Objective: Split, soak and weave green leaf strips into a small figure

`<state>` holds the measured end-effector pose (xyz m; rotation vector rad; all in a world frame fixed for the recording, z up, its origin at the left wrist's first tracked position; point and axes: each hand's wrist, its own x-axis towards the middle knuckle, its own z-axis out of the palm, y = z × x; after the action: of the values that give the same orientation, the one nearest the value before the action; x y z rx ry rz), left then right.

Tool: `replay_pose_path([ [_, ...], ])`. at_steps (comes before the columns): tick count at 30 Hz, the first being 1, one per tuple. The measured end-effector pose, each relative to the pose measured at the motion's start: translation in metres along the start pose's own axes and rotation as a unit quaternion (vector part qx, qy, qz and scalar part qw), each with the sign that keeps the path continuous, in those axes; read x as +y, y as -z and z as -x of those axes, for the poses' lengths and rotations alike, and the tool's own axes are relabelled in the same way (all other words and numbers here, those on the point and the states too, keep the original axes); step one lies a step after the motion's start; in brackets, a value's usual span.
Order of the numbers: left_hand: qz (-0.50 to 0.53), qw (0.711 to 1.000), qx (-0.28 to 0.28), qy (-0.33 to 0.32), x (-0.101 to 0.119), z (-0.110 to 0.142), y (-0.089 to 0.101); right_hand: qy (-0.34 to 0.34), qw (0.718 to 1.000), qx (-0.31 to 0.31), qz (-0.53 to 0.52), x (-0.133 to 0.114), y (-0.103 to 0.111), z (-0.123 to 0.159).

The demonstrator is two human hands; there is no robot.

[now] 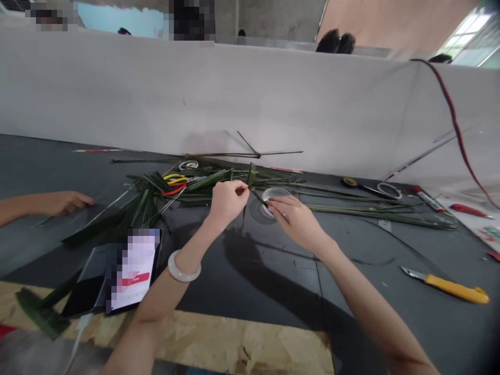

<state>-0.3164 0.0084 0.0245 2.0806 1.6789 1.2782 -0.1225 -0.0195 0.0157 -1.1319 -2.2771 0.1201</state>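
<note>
Between my hands, above the dark tabletop, is a narrow green leaf strip (252, 176) with a folded or looped upper part. My left hand (230, 199) is closed in a pinch on it, fingertips at the loop's base. The lower length of the strip slants right to my right hand (288, 212), whose fingers are pressed together on its end. Just behind the right fingers a clear round container (275, 195) stands on the table, partly covered by that hand. Long green leaf strips (211, 179) lie in a loose pile behind both hands.
Yellow- and red-handled pliers (175, 179) lie among the leaves. At left are a phone and a lit tablet (136, 271), plus another person's hand (64, 202). A yellow-handled knife (449, 284) lies at right with its blade bare. A white partition (242, 94) closes off the back.
</note>
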Motion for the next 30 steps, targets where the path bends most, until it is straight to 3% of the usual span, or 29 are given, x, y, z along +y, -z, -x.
replay_pose_path([
  [4, 0.078, 0.997, 0.019, 0.001, 0.000, -0.002, 0.003, -0.017, 0.996, -0.042, -0.079, -0.009, 0.015, -0.025],
  [10, 0.150, 0.988, 0.023, 0.001, 0.004, -0.003, 0.003, 0.015, 0.994, -0.019, -0.108, -0.015, 0.014, -0.057],
  [16, 0.226, 0.973, 0.035, 0.041, -0.003, -0.008, 0.000, 0.050, 0.990, -0.031, -0.125, -0.007, 0.007, -0.064],
  [20, 0.231, 0.971, 0.043, 0.029, -0.012, -0.012, 0.000, 0.032, 0.983, 0.036, -0.176, -0.011, 0.011, -0.057],
  [22, 0.231, 0.971, 0.054, 0.029, -0.014, -0.013, 0.002, 0.009, 0.955, 0.090, -0.283, -0.018, 0.019, -0.049],
  [25, 0.235, 0.969, 0.068, 0.036, -0.014, -0.014, 0.006, -0.036, 0.847, 0.112, -0.518, -0.032, 0.038, -0.035],
  [27, 0.234, 0.969, 0.068, 0.036, -0.012, -0.014, 0.008, -0.044, 0.782, 0.105, -0.612, -0.044, 0.052, -0.024],
  [30, 0.230, 0.970, 0.066, 0.033, -0.009, -0.013, 0.009, 0.023, 0.743, 0.075, -0.665, -0.062, 0.068, -0.002],
])
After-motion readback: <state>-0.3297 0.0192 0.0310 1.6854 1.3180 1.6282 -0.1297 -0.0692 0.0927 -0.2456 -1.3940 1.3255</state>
